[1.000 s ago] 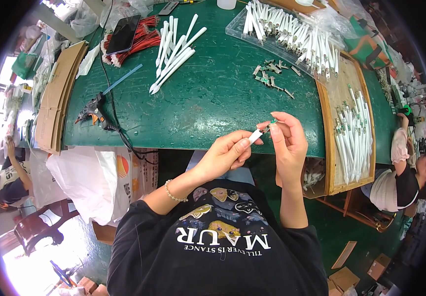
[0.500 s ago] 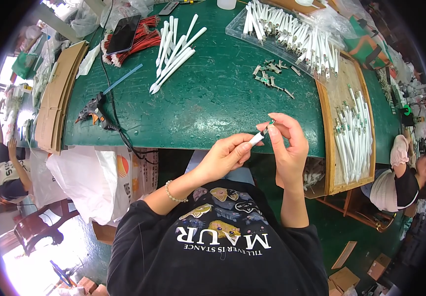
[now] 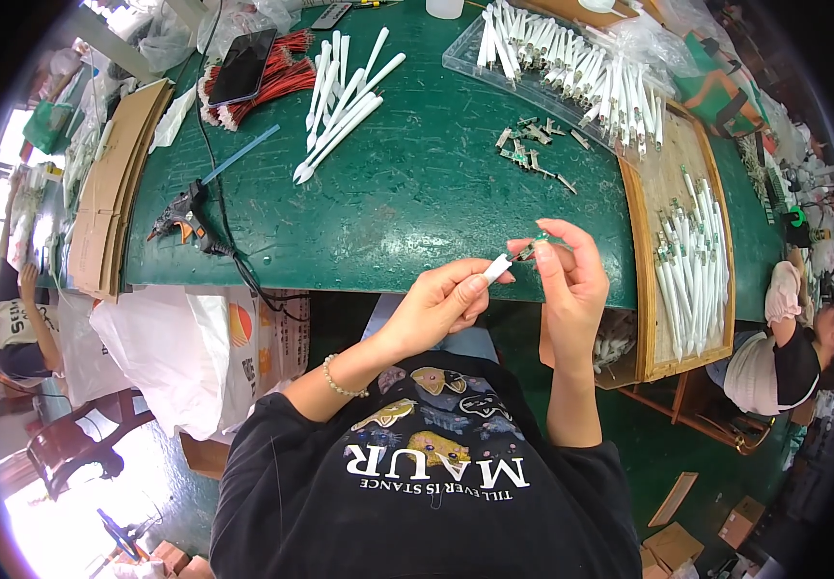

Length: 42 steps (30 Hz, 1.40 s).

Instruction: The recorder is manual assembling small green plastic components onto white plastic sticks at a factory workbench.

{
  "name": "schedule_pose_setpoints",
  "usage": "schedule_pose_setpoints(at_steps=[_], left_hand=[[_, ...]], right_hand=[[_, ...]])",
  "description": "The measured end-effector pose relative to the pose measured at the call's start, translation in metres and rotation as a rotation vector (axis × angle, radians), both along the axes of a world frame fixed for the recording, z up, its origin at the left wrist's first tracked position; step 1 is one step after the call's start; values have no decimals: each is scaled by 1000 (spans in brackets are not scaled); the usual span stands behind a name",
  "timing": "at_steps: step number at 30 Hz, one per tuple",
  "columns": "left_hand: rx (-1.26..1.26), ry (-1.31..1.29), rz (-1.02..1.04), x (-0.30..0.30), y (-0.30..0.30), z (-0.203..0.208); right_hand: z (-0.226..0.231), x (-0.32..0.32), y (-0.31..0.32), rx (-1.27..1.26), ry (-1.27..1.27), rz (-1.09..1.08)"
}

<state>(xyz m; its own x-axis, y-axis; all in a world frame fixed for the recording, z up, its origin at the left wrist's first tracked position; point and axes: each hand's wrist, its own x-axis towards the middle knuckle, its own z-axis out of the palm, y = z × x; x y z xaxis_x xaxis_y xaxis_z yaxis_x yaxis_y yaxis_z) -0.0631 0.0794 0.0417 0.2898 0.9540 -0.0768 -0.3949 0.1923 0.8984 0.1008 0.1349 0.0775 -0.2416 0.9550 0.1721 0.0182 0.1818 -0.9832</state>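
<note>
Over the table's front edge, my left hand (image 3: pixel 441 307) is closed around a slim white plastic tube (image 3: pixel 499 268), its open end pointing up and right. My right hand (image 3: pixel 573 289) pinches a small green circuit board (image 3: pixel 542 236) between thumb and fingertips, just beyond that open end. A thin dark part spans the short gap between board and tube; whether it is wire or metal I cannot tell. Farther back lies a loose pile of small circuit boards (image 3: pixel 525 154). Several white tubes (image 3: pixel 340 114) rest in a fanned heap left of them.
A clear plastic tray (image 3: pixel 475 69) at the back right carries many white tubes with metal ends. To my right, a wooden tray (image 3: pixel 641 280) holds tubes fitted with green boards. A glue gun (image 3: pixel 190 220), its cable, a phone (image 3: pixel 243 68), red wires (image 3: pixel 287 60) and cardboard (image 3: pixel 113 193) are leftward.
My right hand has shifted slightly right with the circuit board, away from the tube, so more of the part between them shows. My left hand has drawn back a little leftward.
</note>
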Motion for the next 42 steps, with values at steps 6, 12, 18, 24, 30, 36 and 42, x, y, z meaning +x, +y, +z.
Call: schedule_pose_setpoints(at_steps=[6,12,18,24,30,36,42], left_hand=[[10,55,46,3,-1,-4],[35,100,55,3,-2,-5],[39,109,42,3,-2,-4],[31,96,29,3,-3,-3],[4,-49,-66,2,-2,-2],[-23,-160,-127,1,-1,-6],[-75,-219,-167,-1,0,-1]], right_hand=[[6,-6,-7,49,-67,19],[11,-7,-8,50,-92,8],[8,-8,-7,102,-114,17],[11,-8,-9,89,-111,23],[5,-7,-9,-63,47,39],[6,-8,-10,-59,43,36],[4,-7,-7,-37,41,77]])
